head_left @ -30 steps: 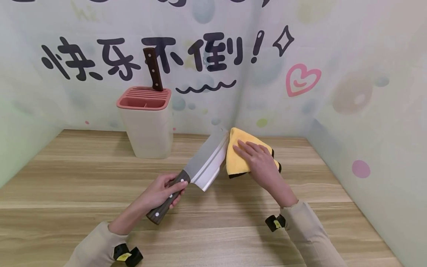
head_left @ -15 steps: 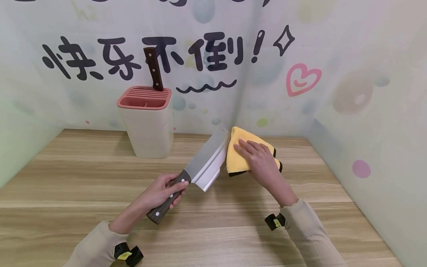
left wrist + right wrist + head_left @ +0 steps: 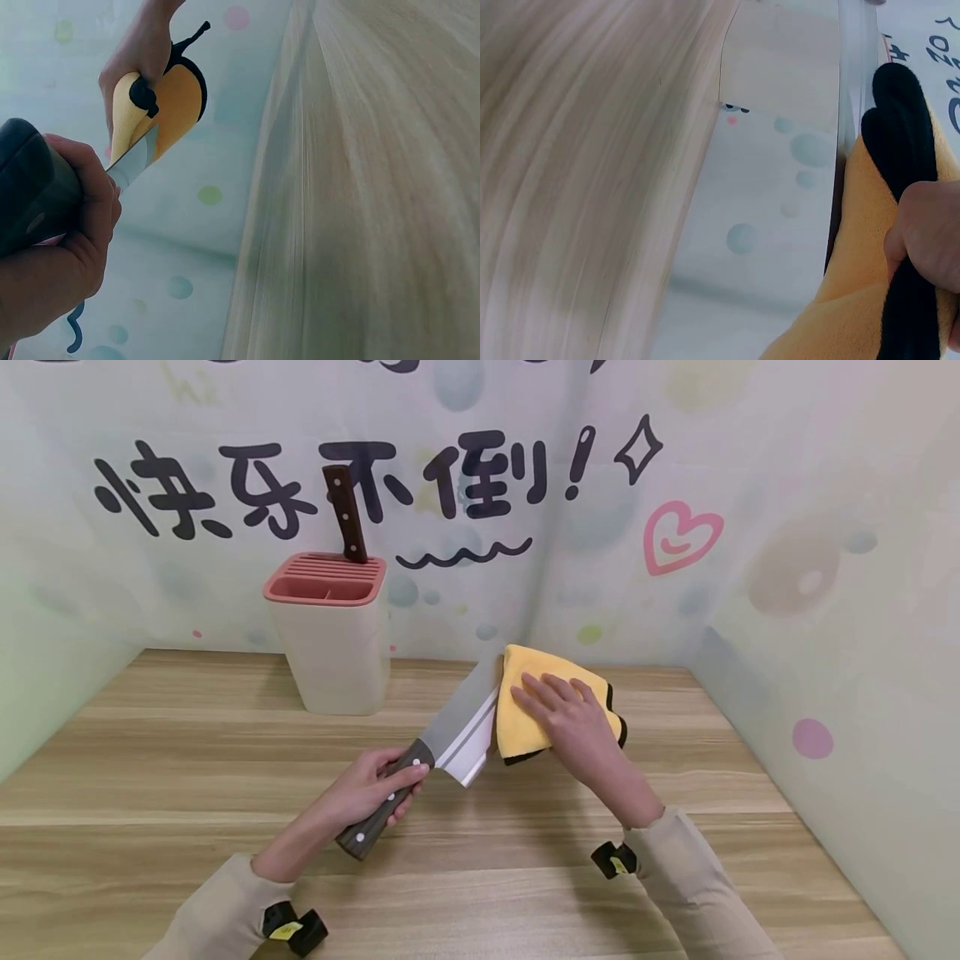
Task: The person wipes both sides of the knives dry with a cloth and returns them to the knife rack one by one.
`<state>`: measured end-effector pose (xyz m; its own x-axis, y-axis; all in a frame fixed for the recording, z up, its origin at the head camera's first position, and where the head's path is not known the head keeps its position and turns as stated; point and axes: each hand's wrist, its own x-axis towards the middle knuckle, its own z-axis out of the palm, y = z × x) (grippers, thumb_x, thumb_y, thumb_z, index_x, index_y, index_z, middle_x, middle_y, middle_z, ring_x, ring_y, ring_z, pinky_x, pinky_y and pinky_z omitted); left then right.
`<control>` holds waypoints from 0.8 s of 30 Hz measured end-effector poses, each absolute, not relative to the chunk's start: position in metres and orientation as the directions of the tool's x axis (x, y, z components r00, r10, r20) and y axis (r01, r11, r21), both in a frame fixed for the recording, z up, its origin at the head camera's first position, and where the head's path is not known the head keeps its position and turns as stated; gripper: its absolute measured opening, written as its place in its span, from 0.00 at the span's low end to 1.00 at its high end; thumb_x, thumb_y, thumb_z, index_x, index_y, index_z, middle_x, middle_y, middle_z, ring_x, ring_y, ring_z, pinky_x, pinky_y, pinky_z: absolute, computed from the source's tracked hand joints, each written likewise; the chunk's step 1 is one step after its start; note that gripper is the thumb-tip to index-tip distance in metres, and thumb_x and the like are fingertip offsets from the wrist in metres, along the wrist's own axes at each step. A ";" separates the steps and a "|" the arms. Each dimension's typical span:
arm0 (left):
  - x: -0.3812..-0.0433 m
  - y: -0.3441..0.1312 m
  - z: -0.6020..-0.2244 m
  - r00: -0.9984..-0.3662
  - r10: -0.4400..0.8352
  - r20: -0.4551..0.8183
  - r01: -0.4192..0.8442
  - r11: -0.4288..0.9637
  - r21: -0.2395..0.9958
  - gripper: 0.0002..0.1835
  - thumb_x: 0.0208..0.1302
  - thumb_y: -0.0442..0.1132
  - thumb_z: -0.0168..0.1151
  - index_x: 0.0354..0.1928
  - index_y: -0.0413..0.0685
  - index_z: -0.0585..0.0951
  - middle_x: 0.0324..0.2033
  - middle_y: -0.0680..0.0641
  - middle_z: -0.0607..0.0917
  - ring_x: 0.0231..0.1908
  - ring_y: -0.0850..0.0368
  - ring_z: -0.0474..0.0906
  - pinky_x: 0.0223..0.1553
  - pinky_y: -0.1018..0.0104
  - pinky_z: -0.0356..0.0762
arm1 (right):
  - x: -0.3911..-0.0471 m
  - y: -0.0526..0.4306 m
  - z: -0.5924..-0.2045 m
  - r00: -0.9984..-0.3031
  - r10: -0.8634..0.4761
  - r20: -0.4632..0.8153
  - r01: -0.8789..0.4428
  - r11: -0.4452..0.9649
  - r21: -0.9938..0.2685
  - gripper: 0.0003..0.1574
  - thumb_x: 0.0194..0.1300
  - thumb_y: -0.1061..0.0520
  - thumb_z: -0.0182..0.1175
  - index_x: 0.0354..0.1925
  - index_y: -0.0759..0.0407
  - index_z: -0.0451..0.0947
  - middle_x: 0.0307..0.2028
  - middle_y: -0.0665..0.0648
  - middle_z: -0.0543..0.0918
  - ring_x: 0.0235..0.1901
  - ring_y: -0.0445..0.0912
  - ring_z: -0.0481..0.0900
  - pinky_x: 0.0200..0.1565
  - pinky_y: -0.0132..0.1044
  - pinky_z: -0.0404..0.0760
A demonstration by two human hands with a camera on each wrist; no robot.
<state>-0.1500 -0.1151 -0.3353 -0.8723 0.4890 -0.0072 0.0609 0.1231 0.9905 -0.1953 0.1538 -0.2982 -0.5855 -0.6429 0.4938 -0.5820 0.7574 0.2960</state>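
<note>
In the head view my left hand point(image 3: 375, 789) grips the dark wooden handle of a cleaver point(image 3: 461, 710), thumb along the top. Its broad steel blade points away and to the right, held above the table. Around the blade's far end is folded a yellow cloth point(image 3: 517, 727) with black edging. My right hand point(image 3: 573, 718) holds this cloth, fingers spread over its upper face. From below, the right wrist view shows the thumb point(image 3: 930, 232) pressed on the cloth's black edge. In the left wrist view the blade point(image 3: 131, 165) runs into the fold; its tip is hidden there.
At the back left of the wooden table point(image 3: 187, 760) stands a white knife holder point(image 3: 330, 660) with a pink slotted top. A second knife point(image 3: 345, 514) is in it, only its dark riveted handle showing. Printed fabric walls point(image 3: 810, 568) border the table at the back and sides.
The cloth in my right hand has shifted left and now covers more of the blade's far end. My left hand and the cleaver have moved slightly right. The knife holder stays put.
</note>
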 end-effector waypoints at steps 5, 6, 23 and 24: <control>-0.150 -0.113 -0.333 -0.876 0.483 -0.014 0.049 0.118 0.992 0.18 0.65 0.42 0.50 0.35 0.28 0.68 0.18 0.48 0.73 0.13 0.64 0.69 0.15 0.72 0.71 | -0.192 0.149 -0.298 -0.556 -0.674 0.486 -0.603 0.730 0.323 0.36 0.45 0.71 0.65 0.54 0.55 0.72 0.55 0.58 0.72 0.53 0.54 0.70 0.51 0.53 0.68; -0.150 -0.113 -0.333 -0.877 0.481 -0.018 0.043 0.116 0.992 0.18 0.65 0.42 0.50 0.35 0.28 0.68 0.18 0.48 0.73 0.13 0.64 0.69 0.15 0.72 0.71 | -0.191 0.148 -0.298 -0.550 -0.680 0.484 -0.607 0.724 0.328 0.36 0.45 0.71 0.65 0.54 0.55 0.72 0.55 0.58 0.72 0.53 0.54 0.70 0.51 0.53 0.67; -0.152 -0.111 -0.331 -0.885 0.464 -0.036 0.004 0.086 0.996 0.17 0.65 0.44 0.50 0.35 0.33 0.68 0.20 0.49 0.73 0.14 0.64 0.69 0.15 0.72 0.72 | -0.179 0.137 -0.301 -0.399 -0.788 0.468 -0.658 0.602 0.453 0.36 0.46 0.68 0.64 0.55 0.52 0.71 0.56 0.54 0.73 0.56 0.51 0.68 0.54 0.49 0.66; -0.152 -0.111 -0.331 -0.884 0.466 -0.034 0.006 0.084 0.996 0.17 0.65 0.44 0.50 0.35 0.33 0.68 0.20 0.49 0.73 0.14 0.65 0.69 0.15 0.72 0.72 | -0.179 0.137 -0.302 -0.390 -0.795 0.465 -0.660 0.593 0.460 0.36 0.47 0.68 0.64 0.56 0.52 0.71 0.56 0.54 0.72 0.56 0.51 0.68 0.55 0.49 0.66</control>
